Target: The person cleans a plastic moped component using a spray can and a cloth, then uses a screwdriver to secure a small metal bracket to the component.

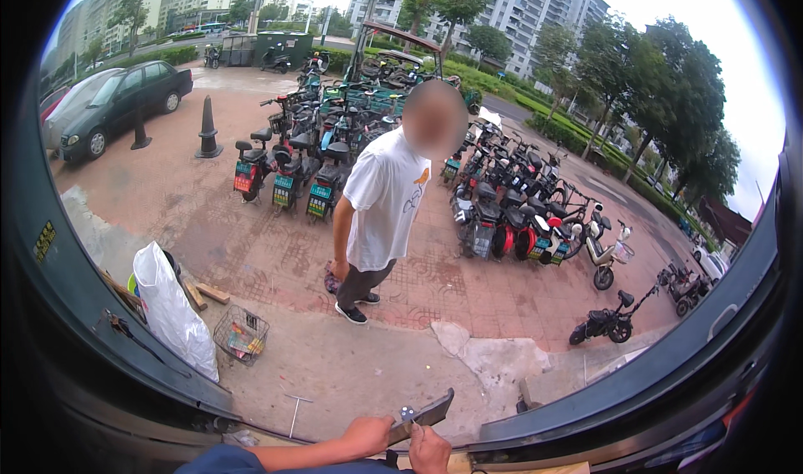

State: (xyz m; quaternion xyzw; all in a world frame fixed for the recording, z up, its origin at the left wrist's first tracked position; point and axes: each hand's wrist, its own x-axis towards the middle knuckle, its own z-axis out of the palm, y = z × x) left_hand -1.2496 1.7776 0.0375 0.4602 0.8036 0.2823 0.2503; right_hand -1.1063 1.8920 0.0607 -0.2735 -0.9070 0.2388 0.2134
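Observation:
At the bottom centre, my left hand is closed on the near end of a dark, flat, elongated piece, which points up and to the right. Small shiny metal bits show at its edge, close to the left fingers. My right hand is closed just beside the piece, thumb and fingers pinched together. Whatever it pinches is too small to name. On the ground left of my hands lies a thin T-shaped metal rod.
A dark-framed doorway surrounds me. Outside stand a wire basket with small items, a white sack and wood blocks. A person in a white T-shirt stands ahead, a cloth-like bundle in hand. Parked electric scooters fill the paving behind.

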